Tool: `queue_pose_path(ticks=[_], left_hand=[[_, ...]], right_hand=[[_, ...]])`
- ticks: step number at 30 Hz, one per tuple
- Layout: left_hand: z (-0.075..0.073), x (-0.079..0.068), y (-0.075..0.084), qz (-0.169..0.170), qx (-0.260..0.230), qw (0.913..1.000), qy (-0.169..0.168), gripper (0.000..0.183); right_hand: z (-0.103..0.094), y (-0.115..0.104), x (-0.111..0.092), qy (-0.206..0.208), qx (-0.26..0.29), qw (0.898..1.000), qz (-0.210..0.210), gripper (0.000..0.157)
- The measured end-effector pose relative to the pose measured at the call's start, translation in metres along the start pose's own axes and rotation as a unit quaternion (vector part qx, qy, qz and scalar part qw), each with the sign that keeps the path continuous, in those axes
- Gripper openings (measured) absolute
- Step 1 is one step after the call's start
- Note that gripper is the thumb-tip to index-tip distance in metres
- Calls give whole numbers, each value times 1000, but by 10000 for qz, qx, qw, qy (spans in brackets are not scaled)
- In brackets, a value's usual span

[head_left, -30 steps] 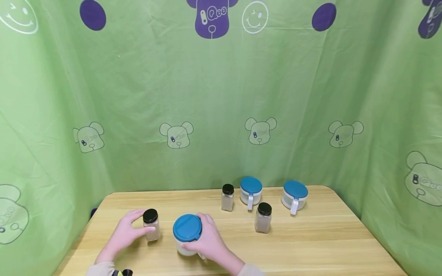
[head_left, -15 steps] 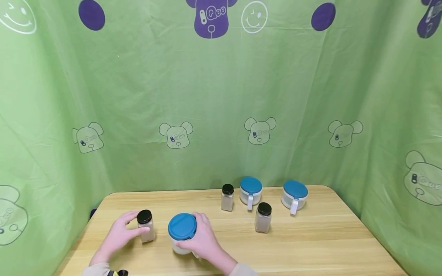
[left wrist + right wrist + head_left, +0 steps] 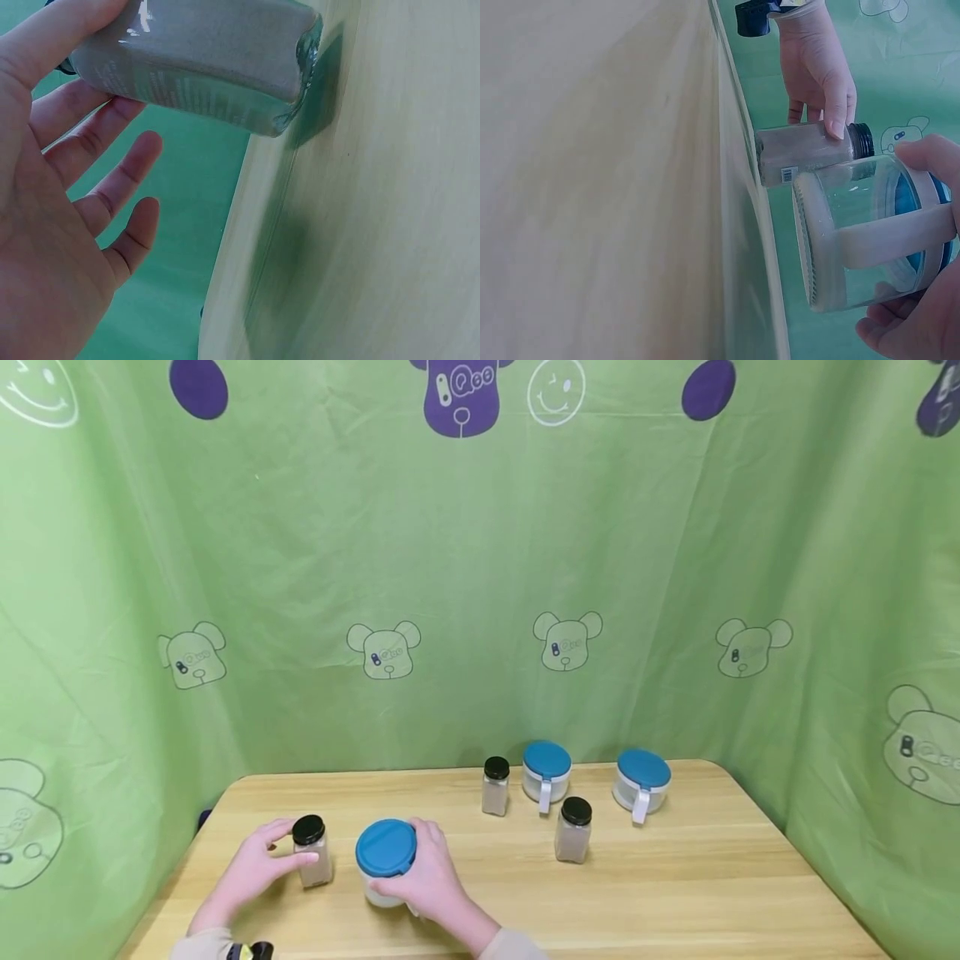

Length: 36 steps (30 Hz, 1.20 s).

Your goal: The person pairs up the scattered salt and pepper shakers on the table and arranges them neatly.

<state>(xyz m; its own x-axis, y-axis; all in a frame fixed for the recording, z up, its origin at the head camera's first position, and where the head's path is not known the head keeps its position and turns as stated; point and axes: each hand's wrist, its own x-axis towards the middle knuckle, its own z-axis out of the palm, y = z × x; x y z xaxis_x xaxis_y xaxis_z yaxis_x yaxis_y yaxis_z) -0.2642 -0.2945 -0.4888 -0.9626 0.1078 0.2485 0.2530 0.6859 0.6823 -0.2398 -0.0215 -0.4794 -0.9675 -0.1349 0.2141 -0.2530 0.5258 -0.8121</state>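
Note:
My left hand (image 3: 251, 870) pinches a square spice jar (image 3: 316, 865) of greyish powder between thumb and fingers, just below its black lid. In the left wrist view the jar's (image 3: 202, 64) base is close over the wood, and the ring and little fingers stand free of it. My right hand (image 3: 429, 875) grips a clear seasoning pot (image 3: 384, 893) around its blue lid (image 3: 386, 848). The pot's white handle (image 3: 892, 236) points toward the right wrist camera. Both containers stand upright side by side, a small gap between them in the head view.
Farther back on the wooden table (image 3: 690, 893) stand two more blue-lidded pots (image 3: 546, 760) (image 3: 642, 768) with white handles. Two black-capped spice jars (image 3: 495, 795) (image 3: 573, 841) are near them. A green printed curtain (image 3: 465, 552) surrounds the back and sides.
Both hands have shifted left across the table, the spice jar and the seasoning pot moving with them. The containers at the back have stayed in place.

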Motion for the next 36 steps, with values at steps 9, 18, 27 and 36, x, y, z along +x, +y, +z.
queue_pose_path(ticks=[9, 18, 27, 36], left_hand=[[-2, -1, -3, 53, -23, 10000, -42, 56], [-5, -3, -3, -5, -168, 9996, -248, 55], [-5, -3, -8, 40, -72, 9995, -305, 52], [-3, -2, -11, 0, -66, 9996, -282, 53]], right_hand=[[10, -1, 4, 104, 20, 9999, 111, 94], [22, -8, 6, 342, 35, 9991, 231, 95], [35, -11, 9, 777, -82, 9960, 430, 95], [47, -16, 8, 1429, -166, 9880, 560, 95]])
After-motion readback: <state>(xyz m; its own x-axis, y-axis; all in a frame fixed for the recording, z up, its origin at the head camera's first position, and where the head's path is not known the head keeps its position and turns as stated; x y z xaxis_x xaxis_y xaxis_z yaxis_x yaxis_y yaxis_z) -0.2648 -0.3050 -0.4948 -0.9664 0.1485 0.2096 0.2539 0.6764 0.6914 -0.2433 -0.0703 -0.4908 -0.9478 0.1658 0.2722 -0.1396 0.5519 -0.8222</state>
